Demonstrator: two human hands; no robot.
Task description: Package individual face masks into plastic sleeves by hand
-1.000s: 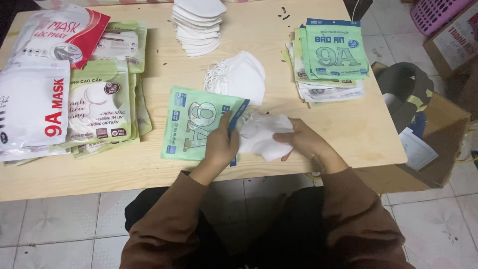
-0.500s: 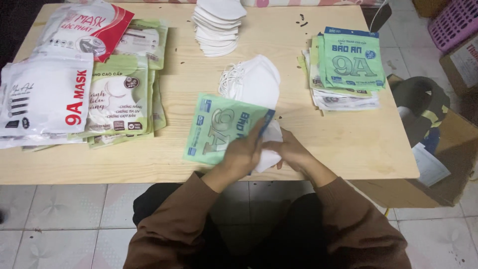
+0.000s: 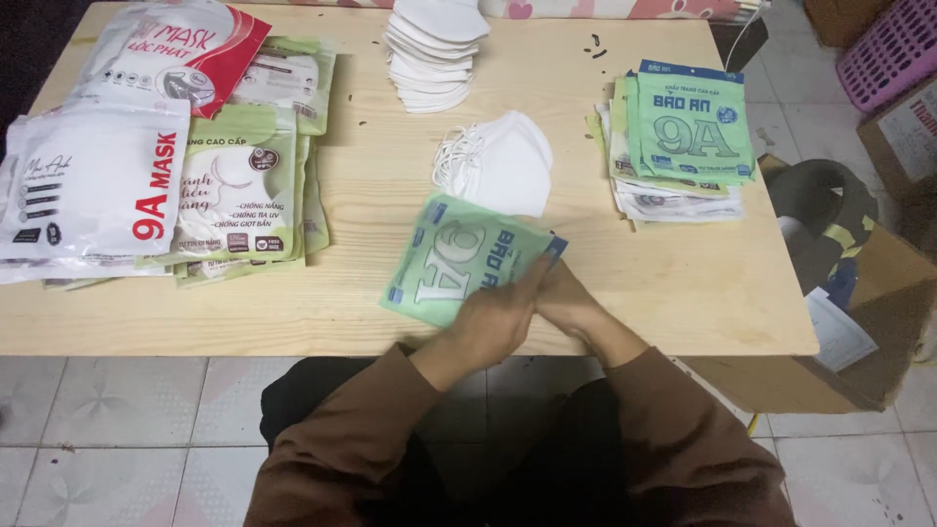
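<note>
Gone from sight now is the white mask that showed between the hands half a second back; both hands have drawn together over the green pouch's near edge. Far off to the left of the hands, a heap of white and pale green packets [image 3: 146, 185] covers that end of the worktop [image 3: 683, 293]. Closer in, the green pouch [image 3: 454, 262] lies flat and tilted, just left of the hands. The left hand [image 3: 493, 322] lies on its right corner, fingers curled narrow and pressing down on it. Just beyond the pouch sits a loose white mask [image 3: 503, 164], and farther back a stack of white masks [image 3: 432, 49]. The right hand [image 3: 569, 301] touches the left, fingers closed against it; what it grips, I cannot tell. Well off to the right, a pile of green pouches [image 3: 683, 137] rests.
</note>
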